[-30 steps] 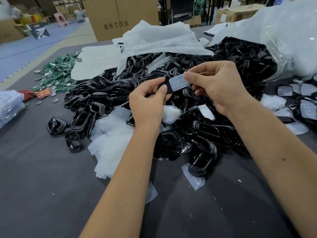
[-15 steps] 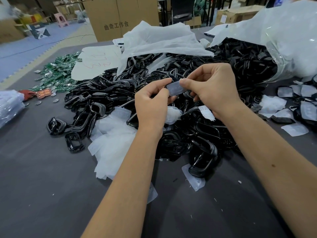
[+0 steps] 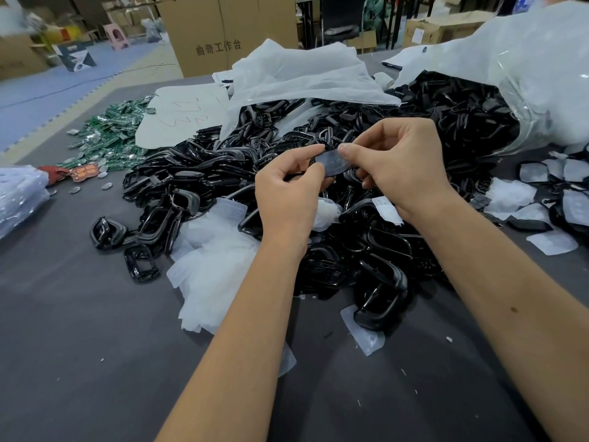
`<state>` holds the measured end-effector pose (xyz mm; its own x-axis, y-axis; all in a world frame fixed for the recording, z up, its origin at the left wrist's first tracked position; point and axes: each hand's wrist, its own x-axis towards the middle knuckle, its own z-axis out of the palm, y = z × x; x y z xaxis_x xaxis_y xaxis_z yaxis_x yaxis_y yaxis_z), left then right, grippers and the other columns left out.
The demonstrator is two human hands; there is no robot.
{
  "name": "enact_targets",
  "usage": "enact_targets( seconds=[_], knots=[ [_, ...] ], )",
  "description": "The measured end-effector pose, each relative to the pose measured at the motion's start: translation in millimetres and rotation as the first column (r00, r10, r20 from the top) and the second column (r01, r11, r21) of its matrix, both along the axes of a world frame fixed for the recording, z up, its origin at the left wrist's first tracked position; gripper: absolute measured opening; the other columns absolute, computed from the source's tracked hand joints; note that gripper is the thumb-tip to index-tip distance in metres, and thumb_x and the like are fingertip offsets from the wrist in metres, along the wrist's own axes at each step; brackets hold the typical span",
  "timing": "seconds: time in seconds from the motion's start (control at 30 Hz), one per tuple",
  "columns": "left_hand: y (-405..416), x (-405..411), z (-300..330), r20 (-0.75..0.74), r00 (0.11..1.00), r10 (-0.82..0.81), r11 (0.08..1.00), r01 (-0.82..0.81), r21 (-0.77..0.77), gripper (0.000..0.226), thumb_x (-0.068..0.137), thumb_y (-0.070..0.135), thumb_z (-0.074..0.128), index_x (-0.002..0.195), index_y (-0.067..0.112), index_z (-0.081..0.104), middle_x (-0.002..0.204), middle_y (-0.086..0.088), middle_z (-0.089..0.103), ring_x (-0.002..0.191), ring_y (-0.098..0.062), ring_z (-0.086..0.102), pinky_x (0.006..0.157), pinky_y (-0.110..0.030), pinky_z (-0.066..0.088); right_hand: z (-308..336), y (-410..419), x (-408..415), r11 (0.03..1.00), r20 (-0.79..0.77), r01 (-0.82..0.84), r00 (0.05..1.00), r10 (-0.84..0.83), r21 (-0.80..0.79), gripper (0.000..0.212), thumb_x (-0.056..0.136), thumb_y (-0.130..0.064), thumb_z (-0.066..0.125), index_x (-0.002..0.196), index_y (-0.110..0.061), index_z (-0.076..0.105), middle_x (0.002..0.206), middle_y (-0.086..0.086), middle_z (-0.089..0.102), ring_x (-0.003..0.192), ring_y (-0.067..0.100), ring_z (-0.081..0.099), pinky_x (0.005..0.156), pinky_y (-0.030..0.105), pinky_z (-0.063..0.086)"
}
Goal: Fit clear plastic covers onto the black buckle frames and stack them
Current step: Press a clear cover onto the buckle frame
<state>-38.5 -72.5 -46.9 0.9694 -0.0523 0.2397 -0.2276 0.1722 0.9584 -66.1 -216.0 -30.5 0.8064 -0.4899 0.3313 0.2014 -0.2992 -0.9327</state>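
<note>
the clear cover (image 3: 331, 163) lies on a black frame above the buckle heap (image 3: 318, 193), pinched by left hand (image 3: 288, 193) and right hand (image 3: 398, 164): fitting step, next likely pressing it fully home

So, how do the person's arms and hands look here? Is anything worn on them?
Both arms are bare as far as the frame shows: no sleeves, gloves, watch or bracelet. The left hand and right hand show no rings, and the nails in view are short. The right forearm has a small dark spot.
</note>
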Motion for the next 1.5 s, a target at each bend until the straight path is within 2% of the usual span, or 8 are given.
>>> enact_targets(
  seconds=[0.2, 0.47, 0.8, 0.93, 1.03, 1.2, 1.3, 1.5],
  knots=[
    [1.7, -0.3, -2.2, 0.023, 1.0, -0.004, 1.0, 0.003, 0.016, 0.024, 0.088, -0.006, 0.07, 0.097, 0.014, 0.081, 0.092, -0.032, 0.069, 0.077, -0.027, 0.068, 0.083, -0.042, 0.064, 0.3, 2.0, 0.0, 1.0, -0.006, -0.007, 1.0, 0.007, 0.015, 0.019, 0.08, -0.014, 0.09, 0.074, -0.01, 0.073, 0.064, 0.01, 0.072, 0.047, 0.015, 0.062, 0.043, 0.024, 0.048],
    [1.6, 2.6, -4.7, 0.015, 1.0, -0.016, 0.999, 0.017, -0.038, 0.024, 0.089, -0.009, 0.07, 0.093, 0.013, 0.079, 0.088, -0.022, 0.07, 0.076, -0.019, 0.07, 0.074, -0.027, 0.061, -1.2, 4.5, -0.4, 0.999, 0.012, 0.014, 1.0, -0.013, -0.03, 0.019, 0.08, -0.017, 0.09, 0.074, -0.012, 0.073, 0.061, 0.006, 0.072, 0.045, 0.015, 0.062, 0.042, 0.024, 0.048],
    [3.0, 6.0, -6.5, 0.05, 0.998, -0.025, 0.999, 0.027, -0.028, 0.021, 0.089, -0.012, 0.07, 0.096, 0.007, 0.078, 0.077, -0.008, 0.065, 0.064, -0.011, 0.064, 0.067, -0.021, 0.056, -5.8, 1.6, 0.8, 0.99, 0.004, 0.04, 0.999, -0.04, -0.133, 0.022, 0.076, -0.027, 0.091, 0.069, -0.02, 0.072, 0.058, -0.002, 0.068, 0.046, 0.008, 0.057, 0.048, 0.023, 0.046],
    [3.7, 6.7, -7.0, 0.053, 0.998, -0.025, 0.999, 0.026, -0.03, 0.021, 0.089, -0.012, 0.07, 0.097, 0.006, 0.078, 0.072, 0.001, 0.065, 0.063, -0.008, 0.063, 0.066, -0.02, 0.055, -7.9, 0.4, 0.4, 1.0, -0.004, -0.015, 1.0, 0.015, -0.023, 0.025, 0.077, -0.022, 0.093, 0.067, -0.018, 0.07, 0.055, -0.006, 0.064, 0.044, 0.006, 0.053, 0.046, 0.021, 0.042],
    [2.8, 7.0, -7.0, 0.03, 0.999, -0.03, 0.998, 0.032, -0.061, 0.019, 0.089, -0.012, 0.07, 0.099, 0.003, 0.078, 0.07, 0.003, 0.066, 0.063, -0.007, 0.064, 0.066, -0.02, 0.056, -7.9, 0.7, -1.8, 0.997, -0.028, -0.038, 0.999, 0.04, 0.072, 0.028, 0.078, -0.023, 0.092, 0.068, -0.017, 0.067, 0.058, 0.0, 0.063, 0.047, 0.01, 0.051, 0.043, 0.024, 0.041],
    [3.5, 7.5, -6.8, -0.016, 1.0, -0.002, 0.994, 0.001, -0.107, 0.018, 0.089, -0.012, 0.071, 0.101, -0.001, 0.077, 0.071, -0.003, 0.07, 0.064, -0.017, 0.069, 0.065, -0.022, 0.059, -2.3, 0.7, -3.0, 0.89, -0.051, -0.184, 0.973, 0.225, 0.418, 0.032, 0.101, -0.033, 0.069, 0.078, -0.011, 0.07, 0.066, 0.004, 0.067, 0.052, 0.014, 0.055, 0.042, 0.022, 0.042],
    [4.3, 7.7, -6.2, -0.013, 1.0, -0.004, 0.994, 0.002, -0.109, 0.018, 0.089, -0.012, 0.071, 0.101, 0.0, 0.077, 0.075, -0.008, 0.07, 0.065, -0.016, 0.069, 0.067, -0.023, 0.06, -1.1, 1.1, -4.2, 0.883, -0.078, -0.238, 0.953, 0.292, 0.404, 0.036, 0.104, -0.036, 0.063, 0.078, -0.013, 0.073, 0.071, 0.006, 0.07, 0.054, 0.016, 0.06, 0.041, 0.023, 0.045],
    [3.3, 6.8, -5.8, 0.022, 1.0, -0.022, 0.996, 0.024, -0.081, 0.021, 0.089, -0.012, 0.07, 0.101, 0.003, 0.077, 0.07, 0.0, 0.069, 0.063, -0.008, 0.067, 0.067, -0.022, 0.059, -6.4, 3.6, -4.2, 0.916, -0.04, -0.247, 0.961, 0.273, 0.315, 0.015, 0.098, -0.013, 0.071, 0.085, -0.009, 0.074, 0.067, 0.002, 0.069, 0.055, 0.013, 0.06, 0.043, 0.021, 0.046]
  ],
)
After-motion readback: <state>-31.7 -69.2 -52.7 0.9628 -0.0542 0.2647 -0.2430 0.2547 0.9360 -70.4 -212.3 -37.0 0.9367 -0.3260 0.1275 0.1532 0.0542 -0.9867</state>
